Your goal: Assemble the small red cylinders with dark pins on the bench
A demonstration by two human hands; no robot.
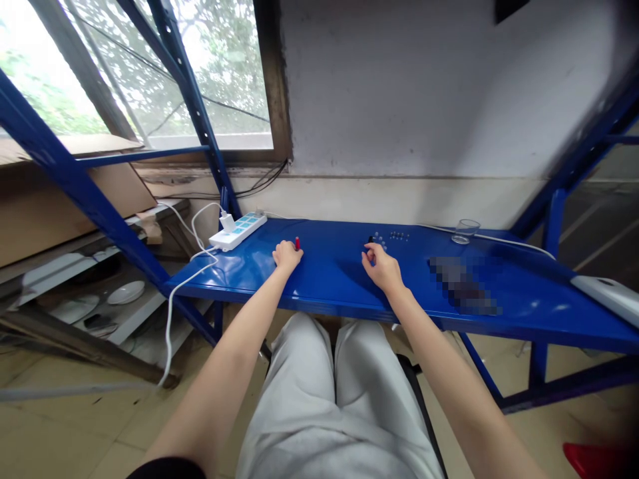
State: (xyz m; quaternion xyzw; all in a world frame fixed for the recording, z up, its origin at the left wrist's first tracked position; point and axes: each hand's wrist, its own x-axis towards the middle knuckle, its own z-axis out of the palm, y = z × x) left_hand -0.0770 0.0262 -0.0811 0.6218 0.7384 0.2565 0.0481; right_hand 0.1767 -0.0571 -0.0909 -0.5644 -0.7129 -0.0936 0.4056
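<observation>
My left hand [287, 255] rests on the blue table [329, 266], its fingers wrapped round a small red cylinder [297, 243] that stands upright out of the fist. Whether it is a pen or a tool handle I cannot tell. My right hand [383, 267] hovers over the table with bent fingers and thumb drawn together. Just past its fingertips is a small black piece [371, 239]; whether the fingers touch it is unclear. Several tiny clear pieces [379, 237] lie beside it, and several tiny dark pieces [399, 235] sit in rows farther right.
A white power strip [238, 231] with a plugged-in adapter lies at the table's back left, its cable hanging off the edge. A clear glass cup [466, 231] stands at the back right. A blurred-out object [462, 286] and a white device [609, 296] lie farther right.
</observation>
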